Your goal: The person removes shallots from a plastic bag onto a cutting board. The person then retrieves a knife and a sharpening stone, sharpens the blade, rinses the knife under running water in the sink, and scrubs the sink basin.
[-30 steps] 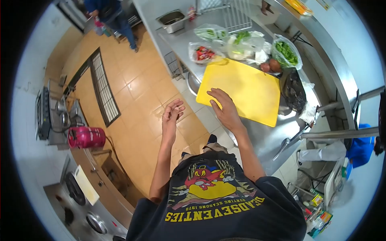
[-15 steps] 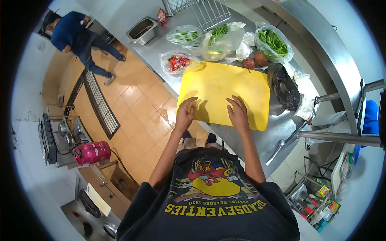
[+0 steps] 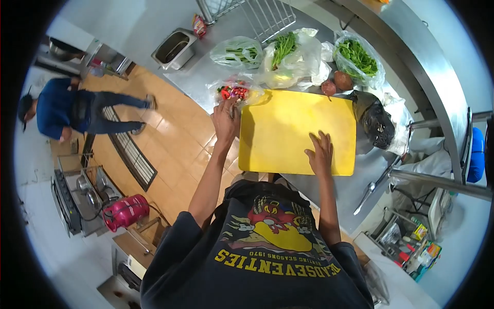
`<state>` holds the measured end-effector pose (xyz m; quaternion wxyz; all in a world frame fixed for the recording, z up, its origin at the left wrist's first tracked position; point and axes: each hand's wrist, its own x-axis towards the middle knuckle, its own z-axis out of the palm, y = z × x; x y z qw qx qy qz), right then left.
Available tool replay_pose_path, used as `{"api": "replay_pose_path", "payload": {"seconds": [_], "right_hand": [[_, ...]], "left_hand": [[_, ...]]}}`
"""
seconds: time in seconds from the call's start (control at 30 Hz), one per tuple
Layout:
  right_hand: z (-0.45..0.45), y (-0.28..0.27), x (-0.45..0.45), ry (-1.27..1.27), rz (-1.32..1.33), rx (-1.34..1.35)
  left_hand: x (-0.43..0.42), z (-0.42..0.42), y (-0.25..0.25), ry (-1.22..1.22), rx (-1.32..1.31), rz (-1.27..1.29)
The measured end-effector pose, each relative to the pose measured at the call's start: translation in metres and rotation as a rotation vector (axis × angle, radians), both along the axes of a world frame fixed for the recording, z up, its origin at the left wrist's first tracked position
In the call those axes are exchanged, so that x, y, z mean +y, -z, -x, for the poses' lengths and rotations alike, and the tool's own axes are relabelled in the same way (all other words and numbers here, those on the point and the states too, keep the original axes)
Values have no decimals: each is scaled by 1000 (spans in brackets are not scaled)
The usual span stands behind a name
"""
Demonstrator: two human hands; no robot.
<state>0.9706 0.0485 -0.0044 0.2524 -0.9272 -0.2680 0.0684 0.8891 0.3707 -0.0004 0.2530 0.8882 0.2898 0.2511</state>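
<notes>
My left hand (image 3: 225,121) is at the near edge of a clear plastic bag of chopped red chilies (image 3: 234,92), fingers stretched out toward it; whether they touch the bag is hard to tell. The yellow cutting board (image 3: 288,129) lies on the steel table, just right of that hand. Over the board's lower right part is my right hand (image 3: 321,154), its fingers apart and holding nothing. Behind the board are a bag of green stalks (image 3: 239,53), a bag with green herbs (image 3: 283,54), two brownish round items (image 3: 342,81) and a bag of leafy greens (image 3: 357,56).
A black plastic bag (image 3: 373,119) sits right of the board, and a metal utensil (image 3: 366,195) near the table's right edge. A steel pan (image 3: 175,49) and wire rack (image 3: 267,20) are at the back. A person in blue (image 3: 56,108) stands left, beyond a pink gas cylinder (image 3: 126,212).
Both hands have come over the table; the left then moved forward to the chili bag. My right hand has shifted over the board's right part. The other person has moved further left.
</notes>
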Motion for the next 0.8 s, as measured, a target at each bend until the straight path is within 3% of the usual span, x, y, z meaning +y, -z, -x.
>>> {"api": "replay_pose_path", "payload": {"seconds": [0.23,0.37,0.8], "right_hand": [[4,2,6,72,-26,-24],[6,1,8,94,-4,-37],[-7,3,-7,16,-32,-97]], "left_hand": [[-9,-18,-8,102,22,43],[-13,-27,-1,133,-145,103],[-5,-25,17,-32,-249,247]]}}
